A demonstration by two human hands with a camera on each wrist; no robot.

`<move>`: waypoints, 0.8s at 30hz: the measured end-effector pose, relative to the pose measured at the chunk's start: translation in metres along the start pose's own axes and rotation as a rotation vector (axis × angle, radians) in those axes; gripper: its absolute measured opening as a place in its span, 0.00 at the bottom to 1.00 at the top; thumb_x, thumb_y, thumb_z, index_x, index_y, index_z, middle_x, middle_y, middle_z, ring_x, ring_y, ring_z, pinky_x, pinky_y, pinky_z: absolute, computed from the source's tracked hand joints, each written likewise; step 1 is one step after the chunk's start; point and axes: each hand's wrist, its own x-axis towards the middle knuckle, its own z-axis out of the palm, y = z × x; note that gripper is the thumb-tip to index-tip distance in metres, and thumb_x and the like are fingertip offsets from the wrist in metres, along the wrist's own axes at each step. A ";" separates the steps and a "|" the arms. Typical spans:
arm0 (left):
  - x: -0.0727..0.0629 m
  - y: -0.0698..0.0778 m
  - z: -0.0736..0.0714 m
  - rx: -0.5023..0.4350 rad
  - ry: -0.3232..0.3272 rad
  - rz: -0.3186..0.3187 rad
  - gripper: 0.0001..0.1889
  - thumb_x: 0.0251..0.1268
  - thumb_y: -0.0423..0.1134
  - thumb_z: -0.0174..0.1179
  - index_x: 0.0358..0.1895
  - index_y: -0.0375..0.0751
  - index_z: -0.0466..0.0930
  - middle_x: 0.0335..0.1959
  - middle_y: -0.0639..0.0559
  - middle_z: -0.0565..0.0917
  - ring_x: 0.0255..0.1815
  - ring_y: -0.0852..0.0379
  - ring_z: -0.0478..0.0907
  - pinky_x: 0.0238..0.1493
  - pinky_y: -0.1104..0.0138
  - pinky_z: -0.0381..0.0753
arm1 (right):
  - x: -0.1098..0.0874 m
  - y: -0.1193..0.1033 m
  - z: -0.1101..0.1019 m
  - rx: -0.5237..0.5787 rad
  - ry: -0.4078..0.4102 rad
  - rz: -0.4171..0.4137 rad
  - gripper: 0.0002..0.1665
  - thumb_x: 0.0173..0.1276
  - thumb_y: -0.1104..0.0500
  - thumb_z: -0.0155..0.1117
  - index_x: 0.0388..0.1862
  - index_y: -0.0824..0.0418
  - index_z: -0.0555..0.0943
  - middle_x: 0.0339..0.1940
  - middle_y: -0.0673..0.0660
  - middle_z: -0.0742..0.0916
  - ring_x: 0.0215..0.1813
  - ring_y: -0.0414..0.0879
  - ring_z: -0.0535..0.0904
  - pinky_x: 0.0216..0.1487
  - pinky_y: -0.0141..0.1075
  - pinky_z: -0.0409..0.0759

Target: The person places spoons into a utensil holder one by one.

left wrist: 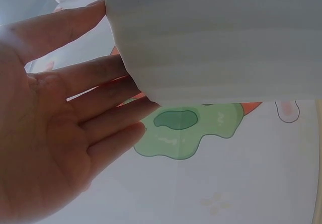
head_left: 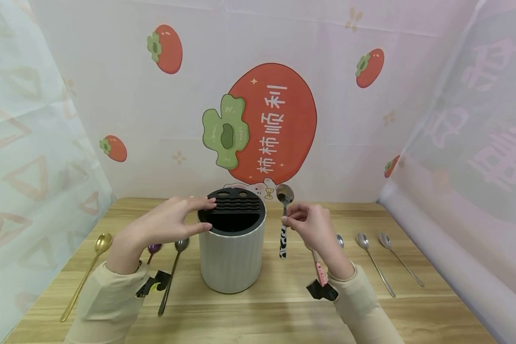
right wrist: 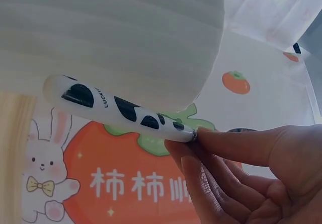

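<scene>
In the head view my right hand point(head_left: 311, 224) pinches a spoon point(head_left: 283, 241) by the neck, bowl up and black-and-white patterned handle hanging down. It is right of a white ribbed utensil holder point(head_left: 231, 263) with a black slotted top point(head_left: 236, 204). The right wrist view shows thumb and fingertips closed where the spoon's handle point(right wrist: 126, 108) meets the metal. My left hand point(head_left: 167, 222) rests at the holder's left rim, fingers extended. From the left wrist, that hand's point(left wrist: 65, 118) fingertips meet the holder's wall point(left wrist: 216, 43).
On the wooden table point(head_left: 275, 315) to the left lie a gold spoon point(head_left: 86, 270), a purple spoon point(head_left: 154, 248) and a dark spoon point(head_left: 172, 272). At right are a pink-handled spoon point(head_left: 319, 270) and several silver spoons point(head_left: 376, 263). A printed cloth point(head_left: 339, 157) hangs behind.
</scene>
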 end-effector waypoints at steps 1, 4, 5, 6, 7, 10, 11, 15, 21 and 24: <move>0.000 0.000 0.000 0.001 0.000 0.000 0.24 0.65 0.49 0.59 0.63 0.47 0.74 0.66 0.51 0.73 0.64 0.46 0.72 0.62 0.50 0.71 | 0.000 -0.001 -0.001 -0.006 0.005 -0.010 0.08 0.57 0.60 0.72 0.33 0.62 0.84 0.28 0.54 0.89 0.31 0.43 0.85 0.33 0.33 0.82; 0.000 -0.001 0.000 0.001 0.003 0.000 0.24 0.65 0.49 0.59 0.63 0.46 0.74 0.66 0.51 0.73 0.64 0.45 0.71 0.62 0.49 0.71 | 0.001 -0.003 -0.002 -0.014 0.020 -0.041 0.08 0.56 0.60 0.72 0.34 0.61 0.84 0.28 0.54 0.89 0.30 0.41 0.85 0.34 0.34 0.82; 0.000 -0.001 0.000 0.001 0.003 0.000 0.24 0.65 0.49 0.59 0.63 0.46 0.74 0.66 0.51 0.73 0.64 0.45 0.71 0.62 0.49 0.71 | 0.001 -0.004 -0.003 -0.013 0.024 -0.054 0.08 0.56 0.60 0.72 0.34 0.61 0.84 0.28 0.54 0.89 0.30 0.41 0.85 0.34 0.34 0.82; 0.000 -0.001 0.001 0.001 0.003 -0.001 0.24 0.65 0.49 0.59 0.63 0.46 0.74 0.66 0.51 0.73 0.64 0.45 0.71 0.62 0.49 0.71 | 0.001 -0.004 -0.004 -0.012 0.027 -0.066 0.08 0.56 0.60 0.72 0.34 0.61 0.84 0.28 0.54 0.89 0.30 0.41 0.86 0.33 0.34 0.82; 0.000 -0.001 0.001 0.001 0.003 -0.002 0.24 0.65 0.49 0.59 0.63 0.46 0.74 0.66 0.51 0.73 0.65 0.45 0.71 0.62 0.49 0.71 | 0.001 -0.005 -0.004 -0.012 0.030 -0.075 0.08 0.56 0.60 0.72 0.33 0.60 0.84 0.28 0.54 0.89 0.30 0.41 0.86 0.33 0.34 0.82; 0.000 -0.001 0.001 -0.002 0.001 -0.003 0.24 0.65 0.49 0.59 0.63 0.46 0.74 0.66 0.51 0.73 0.65 0.45 0.71 0.63 0.49 0.70 | 0.001 -0.008 -0.007 -0.004 0.032 -0.091 0.07 0.56 0.60 0.72 0.33 0.59 0.83 0.28 0.53 0.89 0.30 0.41 0.86 0.34 0.34 0.82; 0.000 -0.001 0.001 -0.002 0.000 -0.002 0.24 0.65 0.49 0.58 0.63 0.46 0.74 0.66 0.51 0.73 0.65 0.45 0.70 0.63 0.49 0.70 | 0.001 -0.009 -0.007 -0.002 0.032 -0.095 0.07 0.56 0.60 0.72 0.33 0.59 0.83 0.28 0.53 0.89 0.31 0.41 0.86 0.34 0.35 0.83; -0.001 -0.001 0.001 0.002 0.005 0.006 0.24 0.65 0.49 0.58 0.63 0.46 0.74 0.66 0.50 0.73 0.65 0.45 0.71 0.63 0.49 0.70 | 0.003 -0.015 -0.011 0.008 0.037 -0.113 0.07 0.56 0.60 0.72 0.34 0.59 0.84 0.29 0.53 0.89 0.31 0.41 0.86 0.36 0.37 0.84; -0.001 0.000 0.000 0.006 0.012 0.007 0.24 0.65 0.48 0.59 0.63 0.46 0.74 0.66 0.51 0.73 0.65 0.46 0.71 0.63 0.50 0.70 | 0.005 -0.023 -0.015 0.003 0.051 -0.137 0.08 0.57 0.59 0.72 0.35 0.59 0.84 0.29 0.53 0.90 0.32 0.41 0.86 0.35 0.36 0.83; 0.000 0.000 0.000 0.007 0.012 0.004 0.24 0.65 0.49 0.59 0.63 0.46 0.74 0.66 0.51 0.73 0.65 0.46 0.70 0.63 0.50 0.70 | 0.006 -0.026 -0.017 0.012 0.060 -0.154 0.08 0.58 0.59 0.71 0.35 0.59 0.84 0.29 0.53 0.90 0.31 0.41 0.86 0.34 0.34 0.82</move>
